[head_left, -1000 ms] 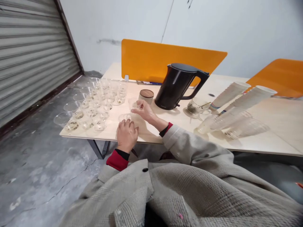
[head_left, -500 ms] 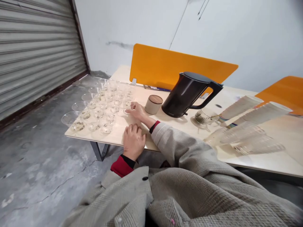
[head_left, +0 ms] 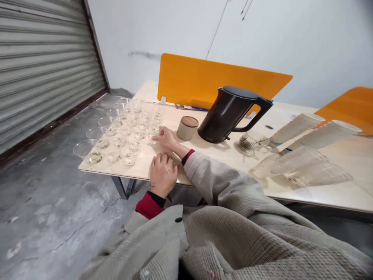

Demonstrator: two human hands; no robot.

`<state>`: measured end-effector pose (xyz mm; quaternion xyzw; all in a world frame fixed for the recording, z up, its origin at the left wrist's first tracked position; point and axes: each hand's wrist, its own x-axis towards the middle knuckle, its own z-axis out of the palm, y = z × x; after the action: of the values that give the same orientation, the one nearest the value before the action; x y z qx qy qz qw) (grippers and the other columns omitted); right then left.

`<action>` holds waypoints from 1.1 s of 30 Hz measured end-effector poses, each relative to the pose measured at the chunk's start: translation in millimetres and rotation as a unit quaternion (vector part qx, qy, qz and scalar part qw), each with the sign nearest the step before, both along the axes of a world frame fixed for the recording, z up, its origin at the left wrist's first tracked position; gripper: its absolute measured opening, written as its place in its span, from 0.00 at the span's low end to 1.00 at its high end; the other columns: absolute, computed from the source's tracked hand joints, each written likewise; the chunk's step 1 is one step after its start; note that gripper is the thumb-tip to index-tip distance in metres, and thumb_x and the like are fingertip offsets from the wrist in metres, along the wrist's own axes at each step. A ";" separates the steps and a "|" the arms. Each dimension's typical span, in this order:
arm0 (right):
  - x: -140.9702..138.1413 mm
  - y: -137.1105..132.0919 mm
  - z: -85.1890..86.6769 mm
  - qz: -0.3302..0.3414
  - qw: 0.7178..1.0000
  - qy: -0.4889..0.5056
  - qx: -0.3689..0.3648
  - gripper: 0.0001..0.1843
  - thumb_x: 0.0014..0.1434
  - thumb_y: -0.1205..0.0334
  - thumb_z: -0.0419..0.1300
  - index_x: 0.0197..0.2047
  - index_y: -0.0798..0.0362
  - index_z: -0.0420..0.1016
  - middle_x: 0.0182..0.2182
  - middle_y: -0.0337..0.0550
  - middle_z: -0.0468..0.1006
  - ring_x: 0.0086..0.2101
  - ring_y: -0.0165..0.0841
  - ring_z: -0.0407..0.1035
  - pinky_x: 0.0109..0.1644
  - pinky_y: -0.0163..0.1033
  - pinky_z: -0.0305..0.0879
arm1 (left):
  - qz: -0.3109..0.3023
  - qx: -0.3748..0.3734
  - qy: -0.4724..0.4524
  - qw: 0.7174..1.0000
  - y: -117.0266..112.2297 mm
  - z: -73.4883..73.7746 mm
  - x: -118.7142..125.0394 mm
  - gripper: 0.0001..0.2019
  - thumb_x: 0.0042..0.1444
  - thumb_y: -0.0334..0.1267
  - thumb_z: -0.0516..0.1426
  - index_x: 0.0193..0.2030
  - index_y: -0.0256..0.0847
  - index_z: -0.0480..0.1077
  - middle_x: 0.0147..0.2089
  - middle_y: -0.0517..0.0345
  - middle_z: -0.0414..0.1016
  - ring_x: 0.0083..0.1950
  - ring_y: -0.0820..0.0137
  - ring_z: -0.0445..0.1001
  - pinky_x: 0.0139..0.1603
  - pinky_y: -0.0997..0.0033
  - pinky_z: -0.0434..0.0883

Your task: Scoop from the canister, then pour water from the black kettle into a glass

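My left hand [head_left: 163,173] rests palm down on the near edge of the pale wooden table [head_left: 221,159], fingers loosely bent and together, holding nothing. My right hand [head_left: 165,139] lies further in, fingers stretched out to the left. Its fingertips are against a clear plastic cup [head_left: 150,137] at the right end of a grid of several clear cups [head_left: 122,128]. Many of those cups hold a little yellowish-green matter at the bottom. A small beige jar with a wooden lid [head_left: 187,127] stands just right of that hand.
A black electric kettle [head_left: 230,114] stands mid-table, with a glass cup holding green leaves [head_left: 250,142] beside it. Stacks of paper cups [head_left: 294,127] and clear cups [head_left: 294,161] lie on their sides at the right. Orange dividers [head_left: 204,79] stand behind. A metal shutter [head_left: 43,58] fills the left.
My right hand has carried a clear cup leftward and lowered it to the end of the cup grid. My left hand has slid slightly back on the table. The camera view has shifted.
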<state>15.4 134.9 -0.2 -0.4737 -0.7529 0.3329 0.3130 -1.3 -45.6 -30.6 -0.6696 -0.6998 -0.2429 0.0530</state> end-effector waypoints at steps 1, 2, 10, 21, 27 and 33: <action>3.1 0.4 1.0 0.000 1.000 -0.005 0.001 0.20 0.51 0.56 0.76 0.39 0.50 0.72 0.36 0.35 0.77 0.38 0.33 0.72 0.45 0.38 0.69 | 0.001 -0.004 -0.002 1.000 0.0 0.5 -0.2 0.17 0.70 0.42 0.57 0.58 0.39 0.79 0.68 0.42 0.78 0.70 0.46 0.71 0.72 0.45 0.69; 7.6 0.4 2.5 0.002 1.000 -0.007 0.001 0.21 0.52 0.56 0.76 0.44 0.52 0.74 0.41 0.40 0.80 0.42 0.35 0.75 0.50 0.40 0.71 | 0.002 -0.008 -0.003 1.000 0.0 1.1 -0.3 0.18 0.70 0.42 0.57 0.60 0.37 0.79 0.68 0.41 0.77 0.70 0.46 0.71 0.73 0.44 0.69; 104.0 -45.0 24.0 0.047 0.998 0.043 0.012 0.32 0.60 0.55 0.72 0.65 0.55 0.76 0.60 0.58 0.82 0.58 0.46 0.78 0.62 0.52 0.76 | 0.007 -0.019 0.005 1.000 3.0 1.8 -4.1 0.21 0.72 0.45 0.54 0.64 0.38 0.78 0.71 0.41 0.76 0.72 0.45 0.71 0.74 0.44 0.68; 393.2 -123.0 92.7 -0.288 0.912 -0.113 0.271 0.21 0.70 0.46 0.63 0.55 0.51 0.86 0.48 0.54 0.87 0.47 0.45 0.82 0.57 0.58 0.76 | -0.024 0.046 0.031 0.998 15.8 -5.4 -18.8 0.22 0.74 0.47 0.50 0.60 0.37 0.78 0.67 0.38 0.78 0.67 0.46 0.72 0.69 0.45 0.69; 451.3 -113.6 80.1 -0.251 0.891 -0.286 0.249 0.18 0.73 0.49 0.60 0.54 0.47 0.88 0.52 0.54 0.88 0.52 0.49 0.79 0.59 0.60 0.71 | -0.023 0.044 0.029 0.998 18.4 -5.8 -23.1 0.22 0.73 0.48 0.49 0.59 0.38 0.78 0.66 0.38 0.78 0.68 0.47 0.72 0.69 0.45 0.68; 420.7 -93.0 52.8 -0.199 0.879 -0.381 0.205 0.14 0.70 0.61 0.60 0.44 0.52 0.90 0.42 0.54 0.89 0.49 0.51 0.77 0.59 0.58 0.68 | -0.020 0.042 0.031 0.998 19.0 -4.0 -24.9 0.22 0.73 0.49 0.49 0.59 0.40 0.78 0.66 0.39 0.78 0.68 0.48 0.73 0.70 0.45 0.68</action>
<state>436.1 41.9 52.6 -0.6291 -0.7553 -0.1042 0.1516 -26.2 -26.6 -34.6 -0.6879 -0.6736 -0.2520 0.0977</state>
